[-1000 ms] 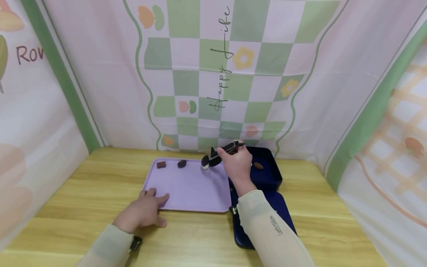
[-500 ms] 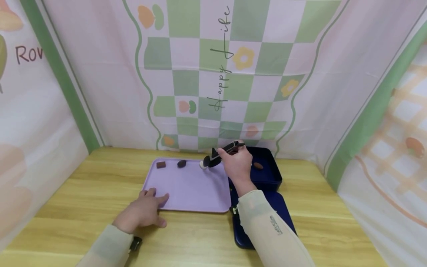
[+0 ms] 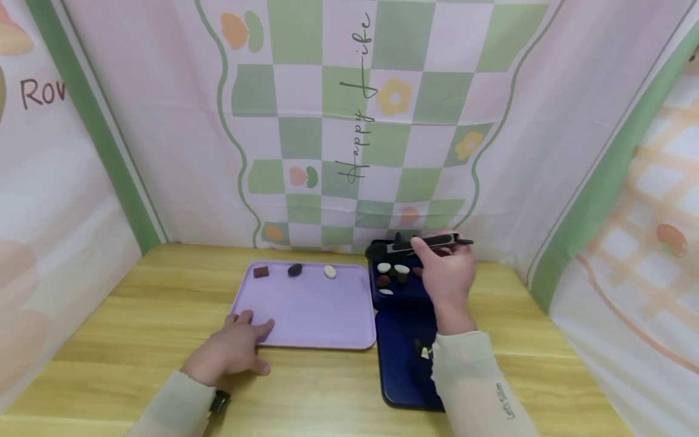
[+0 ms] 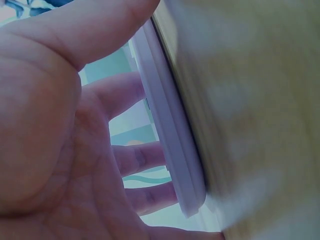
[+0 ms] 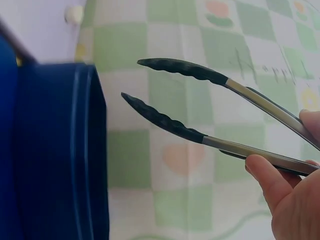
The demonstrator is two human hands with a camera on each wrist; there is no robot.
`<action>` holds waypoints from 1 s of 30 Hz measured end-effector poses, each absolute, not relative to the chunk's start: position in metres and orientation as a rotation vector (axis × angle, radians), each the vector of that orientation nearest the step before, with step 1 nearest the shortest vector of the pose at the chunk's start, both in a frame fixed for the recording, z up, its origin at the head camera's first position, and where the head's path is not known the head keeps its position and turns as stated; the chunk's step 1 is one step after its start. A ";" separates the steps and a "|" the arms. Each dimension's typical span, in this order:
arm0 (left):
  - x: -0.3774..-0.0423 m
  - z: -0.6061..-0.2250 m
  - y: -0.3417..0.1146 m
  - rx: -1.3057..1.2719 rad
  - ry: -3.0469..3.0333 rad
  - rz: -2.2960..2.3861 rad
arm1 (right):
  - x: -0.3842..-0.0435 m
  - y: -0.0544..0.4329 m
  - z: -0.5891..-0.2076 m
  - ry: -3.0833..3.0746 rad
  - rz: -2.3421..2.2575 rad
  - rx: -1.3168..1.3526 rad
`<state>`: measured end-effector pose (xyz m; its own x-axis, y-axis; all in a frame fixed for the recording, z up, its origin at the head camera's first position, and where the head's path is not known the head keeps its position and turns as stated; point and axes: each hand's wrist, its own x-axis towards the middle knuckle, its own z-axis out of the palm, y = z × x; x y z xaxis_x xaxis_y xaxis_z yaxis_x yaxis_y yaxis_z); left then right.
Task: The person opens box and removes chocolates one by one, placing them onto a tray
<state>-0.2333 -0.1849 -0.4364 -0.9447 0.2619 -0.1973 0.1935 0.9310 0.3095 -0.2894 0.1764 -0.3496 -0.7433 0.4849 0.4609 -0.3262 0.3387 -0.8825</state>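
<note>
My right hand point(image 3: 450, 273) grips black-tipped metal tongs point(image 3: 426, 244) above the navy box point(image 3: 377, 290). In the right wrist view the tongs point(image 5: 215, 135) are spread, with nothing between their tips, just outside the box opening. Inside the box lie several small pieces, among them white ovals point(image 3: 384, 267) and a round brown one point(image 3: 383, 281). My left hand point(image 3: 235, 345) rests at the front left corner of the lilac tray point(image 3: 311, 312), fingers spread over its rim. Along the tray's back sit a brown block point(image 3: 261, 272), a dark oval piece point(image 3: 295, 269) and a white oval piece point(image 3: 330, 271).
A navy lid point(image 3: 404, 376) lies on the wooden table point(image 3: 306, 388) in front of the box, partly under the right forearm. The box stands against the tray's right side. A printed curtain point(image 3: 306, 133) hangs close behind both.
The tongs have let go of the white oval piece, which lies on the tray. My right hand has moved right with the tongs, over the box. The left hand stays put.
</note>
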 end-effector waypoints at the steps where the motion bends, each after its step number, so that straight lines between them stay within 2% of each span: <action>1: -0.233 -0.437 -0.185 0.344 2.854 0.423 | -0.286 0.182 -0.349 -1.909 1.471 -0.157; 9: -0.231 -0.435 -0.184 0.350 2.854 0.433 | -0.272 0.207 -0.350 -2.014 1.210 -0.212; 30: -0.233 -0.435 -0.185 0.357 2.844 0.429 | -0.296 0.215 -0.382 -2.156 1.124 -0.219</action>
<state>-0.2326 -0.1849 -0.4347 -0.9405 0.2740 -0.2008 0.2026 0.9269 0.3158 -0.2961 0.2151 -0.3821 -0.7504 0.4365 0.4964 -0.1570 0.6118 -0.7752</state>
